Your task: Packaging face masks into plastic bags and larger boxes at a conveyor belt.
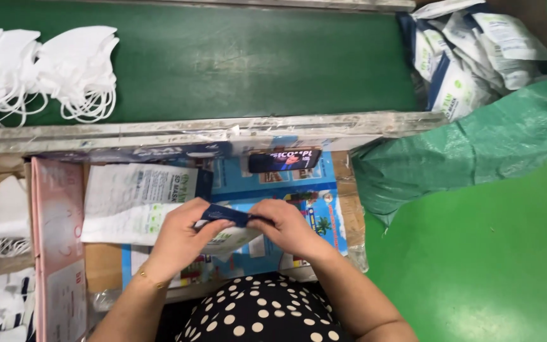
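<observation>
Both hands meet over a small work surface in front of me. My left hand and my right hand pinch the dark blue top edge of a flat mask pouch, whose white lower part hangs between them. A stack of white printed pouches lies just left of my left hand. A phone with a lit screen rests above my hands near the belt's metal rim.
A green conveyor belt runs across the top, with piles of white masks at its left. Filled pouches heap in a bin at top right beside a green woven sack. A pink box and more masks sit at left.
</observation>
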